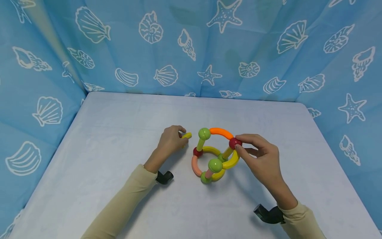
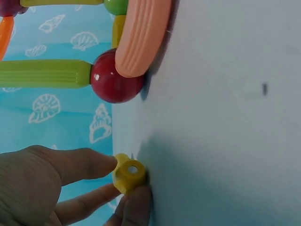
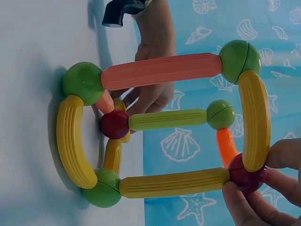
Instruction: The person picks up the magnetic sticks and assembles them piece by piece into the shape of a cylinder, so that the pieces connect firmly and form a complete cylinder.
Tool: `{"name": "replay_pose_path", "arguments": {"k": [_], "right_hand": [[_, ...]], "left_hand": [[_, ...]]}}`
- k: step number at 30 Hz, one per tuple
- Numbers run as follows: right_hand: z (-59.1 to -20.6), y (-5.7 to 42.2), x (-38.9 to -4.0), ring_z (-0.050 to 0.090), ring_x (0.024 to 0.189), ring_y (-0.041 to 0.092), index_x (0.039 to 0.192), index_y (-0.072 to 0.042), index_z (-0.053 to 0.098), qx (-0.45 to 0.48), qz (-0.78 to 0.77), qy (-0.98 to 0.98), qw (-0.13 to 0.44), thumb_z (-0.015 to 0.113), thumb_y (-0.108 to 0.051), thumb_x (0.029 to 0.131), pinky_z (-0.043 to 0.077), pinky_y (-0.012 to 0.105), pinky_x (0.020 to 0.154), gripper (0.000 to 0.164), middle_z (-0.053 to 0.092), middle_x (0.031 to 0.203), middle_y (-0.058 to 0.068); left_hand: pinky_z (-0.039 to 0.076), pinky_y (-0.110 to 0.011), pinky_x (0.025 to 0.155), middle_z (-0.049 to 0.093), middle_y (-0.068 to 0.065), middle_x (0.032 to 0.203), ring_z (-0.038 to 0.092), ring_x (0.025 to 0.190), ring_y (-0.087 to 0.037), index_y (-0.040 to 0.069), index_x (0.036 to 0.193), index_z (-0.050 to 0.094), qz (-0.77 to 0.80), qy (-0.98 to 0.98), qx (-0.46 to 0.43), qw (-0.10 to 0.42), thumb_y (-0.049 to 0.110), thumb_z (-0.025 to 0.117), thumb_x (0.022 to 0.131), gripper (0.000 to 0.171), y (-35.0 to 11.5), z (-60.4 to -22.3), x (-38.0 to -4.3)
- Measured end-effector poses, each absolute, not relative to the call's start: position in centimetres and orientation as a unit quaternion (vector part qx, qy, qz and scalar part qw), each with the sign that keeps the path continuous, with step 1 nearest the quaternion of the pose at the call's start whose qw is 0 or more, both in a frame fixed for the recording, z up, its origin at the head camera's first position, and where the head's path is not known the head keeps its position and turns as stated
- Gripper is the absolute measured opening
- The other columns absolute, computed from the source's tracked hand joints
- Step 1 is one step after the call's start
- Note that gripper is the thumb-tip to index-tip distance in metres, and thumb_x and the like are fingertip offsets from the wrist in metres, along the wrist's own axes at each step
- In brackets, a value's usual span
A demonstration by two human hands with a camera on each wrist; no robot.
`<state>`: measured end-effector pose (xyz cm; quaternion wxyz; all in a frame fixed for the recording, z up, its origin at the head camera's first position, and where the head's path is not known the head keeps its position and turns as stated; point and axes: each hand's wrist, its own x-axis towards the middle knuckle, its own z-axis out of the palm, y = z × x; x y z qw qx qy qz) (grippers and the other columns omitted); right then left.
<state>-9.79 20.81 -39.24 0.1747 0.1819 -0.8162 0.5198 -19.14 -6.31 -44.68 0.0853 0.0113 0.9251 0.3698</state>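
A frame of magnetic rods and balls stands on the table, with three balls in its lower ring and three on top. My right hand (image 1: 262, 159) pinches the red top ball (image 3: 245, 174) between thumb and fingers. From that ball an orange curved rod (image 1: 221, 132) runs to one green ball (image 1: 204, 133), and a yellow curved rod (image 3: 256, 120) to another green ball (image 3: 240, 61). Left of the frame, my left hand (image 1: 172, 141) pinches a yellow rod (image 2: 130, 174) close to the tabletop. Its round end with a metal dot shows in the left wrist view; fingers hide much of it.
The white-covered table (image 1: 119, 116) has blue curtains (image 1: 125, 39) with shell and starfish prints behind it and at its sides. Black wrist-worn devices (image 1: 270, 214) hang beside both forearms. The lower red ball (image 2: 115, 77) is the frame part nearest my left hand.
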Motion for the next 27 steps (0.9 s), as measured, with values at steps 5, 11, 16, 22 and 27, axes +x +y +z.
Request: {"name": "replay_pose_path", "arguments": {"k": [5,11,16,22,27], "right_hand": [[-39.1,20.8,-9.8,0.066,0.101,0.014,0.116,-0.002,0.072,0.175,0.52,-0.819,0.168,0.073,0.01,0.085,0.056,0.022,0.079,0.033,0.069,0.11,0.008],[-39.1,20.7,-9.7,0.066,0.102,0.015,0.118,-0.002,0.071,0.177,0.53,-0.813,0.163,0.071,0.008,0.087,0.056,0.022,0.08,0.032,0.069,0.113,0.009],[-39.7,20.9,-10.0,0.066,0.104,0.013,0.124,0.0,0.067,0.173,0.543,-0.806,0.162,0.059,0.007,0.096,0.056,0.022,0.079,0.03,0.067,0.117,0.017],[-41.2,21.7,-10.6,0.065,0.102,0.016,0.123,0.0,0.067,0.153,0.533,-0.822,0.129,0.056,0.002,0.099,0.056,0.022,0.08,0.027,0.067,0.117,0.011],[-44.3,22.6,-12.0,0.065,0.109,0.024,0.123,-0.001,0.066,0.134,0.479,-0.867,0.038,0.072,-0.001,0.089,0.055,0.021,0.081,0.034,0.068,0.119,0.01]], "left_hand": [[0.054,-0.027,0.061,0.07,-0.012,0.1,0.064,0.073,-0.019,0.003,0.117,0.071,0.37,0.925,0.019,0.079,0.012,0.071,0.089,0.03,-6.5,-44.8,-19.1],[0.054,-0.025,0.059,0.067,-0.012,0.1,0.062,0.074,-0.02,0.004,0.12,0.07,0.398,0.912,0.008,0.101,0.017,0.073,0.089,0.034,-6.9,-45.0,-18.8],[0.052,-0.025,0.056,0.064,-0.01,0.095,0.06,0.069,-0.019,0.005,0.118,0.07,0.431,0.896,0.007,0.108,0.02,0.074,0.089,0.033,-7.7,-45.1,-18.5],[0.053,-0.026,0.057,0.062,-0.008,0.094,0.06,0.071,-0.019,0.006,0.116,0.07,0.476,0.873,0.001,0.106,0.019,0.073,0.09,0.029,-9.0,-44.9,-17.6],[0.058,-0.032,0.061,0.062,-0.01,0.098,0.064,0.075,-0.022,0.008,0.116,0.069,0.53,0.842,0.003,0.102,0.015,0.069,0.09,0.028,-10.0,-44.4,-16.6]]}}
